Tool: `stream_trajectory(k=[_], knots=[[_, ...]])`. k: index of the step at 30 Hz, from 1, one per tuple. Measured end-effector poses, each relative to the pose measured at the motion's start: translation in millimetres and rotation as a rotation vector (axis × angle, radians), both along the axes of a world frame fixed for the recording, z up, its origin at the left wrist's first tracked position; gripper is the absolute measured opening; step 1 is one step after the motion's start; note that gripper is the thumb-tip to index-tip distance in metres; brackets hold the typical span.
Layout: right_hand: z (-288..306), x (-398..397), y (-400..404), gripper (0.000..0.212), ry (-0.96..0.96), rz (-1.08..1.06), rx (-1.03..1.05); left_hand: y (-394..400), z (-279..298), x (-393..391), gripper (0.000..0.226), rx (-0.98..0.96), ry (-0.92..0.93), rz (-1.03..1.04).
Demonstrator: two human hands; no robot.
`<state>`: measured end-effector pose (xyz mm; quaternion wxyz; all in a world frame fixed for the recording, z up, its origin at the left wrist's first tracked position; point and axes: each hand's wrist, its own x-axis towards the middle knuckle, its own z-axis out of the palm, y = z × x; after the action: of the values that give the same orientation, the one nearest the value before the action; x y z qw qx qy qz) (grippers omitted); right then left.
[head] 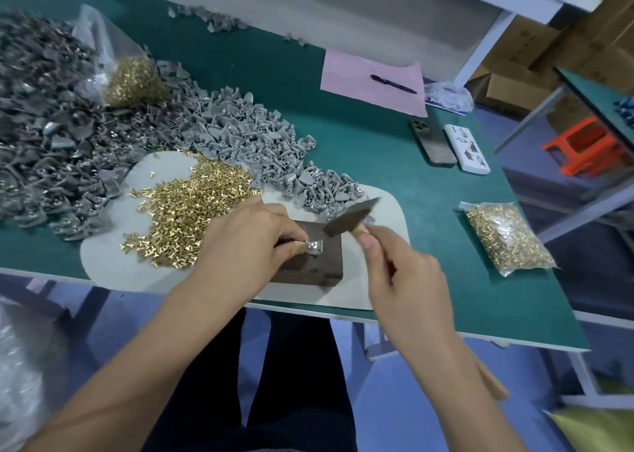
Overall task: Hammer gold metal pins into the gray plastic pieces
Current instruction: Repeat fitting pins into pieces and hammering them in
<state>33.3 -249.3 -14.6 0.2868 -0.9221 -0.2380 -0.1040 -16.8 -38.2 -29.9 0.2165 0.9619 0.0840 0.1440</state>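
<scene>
My left hand pinches a small gray plastic piece on top of a dark block near the table's front edge. My right hand grips the wooden handle of a small hammer, whose blurred metal head hangs just above and to the right of the piece. A loose heap of gold pins lies on a light mat left of the block. A large pile of gray plastic pieces spreads behind it.
A darker pile of gray parts fills the far left, with an open bag of gold pins. A sealed bag of pins lies at right. Two phones, pink paper and a pen sit behind.
</scene>
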Motion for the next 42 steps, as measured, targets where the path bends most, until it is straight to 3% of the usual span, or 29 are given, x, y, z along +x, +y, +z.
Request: stream_trajectory(k=[2, 6, 10, 14, 19, 22, 25, 28, 30, 33, 42], knots=[[-3.5, -3.0, 1.5, 0.036, 0.022, -0.008, 0.136, -0.8, -0.1, -0.3, 0.018, 0.000, 0.005, 0.005], [-10.7, -8.5, 2.4, 0.031, 0.038, -0.006, -0.051, -0.7, 1.4, -0.4, 0.019, 0.009, 0.009, 0.005], [-7.5, -7.2, 1.5, 0.036, 0.028, -0.037, 0.237, -1.4, 1.8, -0.8, 0.014, 0.001, -0.003, 0.005], [-9.7, -11.9, 5.6, 0.032, 0.034, 0.021, -0.047, -1.4, 2.0, -0.4, 0.013, 0.005, -0.001, 0.007], [-19.9, 0.4, -12.5, 0.021, -0.012, -0.194, 0.063, -0.6, -2.2, -2.1, 0.014, -0.033, -0.004, 0.005], [-36.0, -0.2, -21.2, 0.037, 0.007, -0.290, -0.003, -1.0, -3.4, -3.4, 0.013, -0.067, 0.001, 0.007], [-48.7, -5.6, -23.6, 0.040, 0.070, -0.338, -0.135, -1.2, -4.6, -4.0, 0.014, -0.089, 0.000, 0.007], [-47.5, -6.4, -16.8, 0.025, -0.130, -0.376, -0.244, -7.2, -5.0, -9.2, 0.010, -0.085, -0.091, 0.014], [-39.5, -6.5, -6.4, 0.017, -0.250, -0.266, -0.080, -12.5, -6.5, -17.5, 0.007, -0.140, -0.169, 0.034], [-25.4, -7.3, 17.9, 0.019, -0.271, 0.020, 0.084, -16.5, -11.1, -32.1, 0.009, -0.171, -0.218, 0.051], [-14.5, -29.4, 107.7, 0.006, -0.190, 0.447, -0.005, 36.3, -29.7, -90.5, 0.017, -0.216, -0.284, 0.294]])
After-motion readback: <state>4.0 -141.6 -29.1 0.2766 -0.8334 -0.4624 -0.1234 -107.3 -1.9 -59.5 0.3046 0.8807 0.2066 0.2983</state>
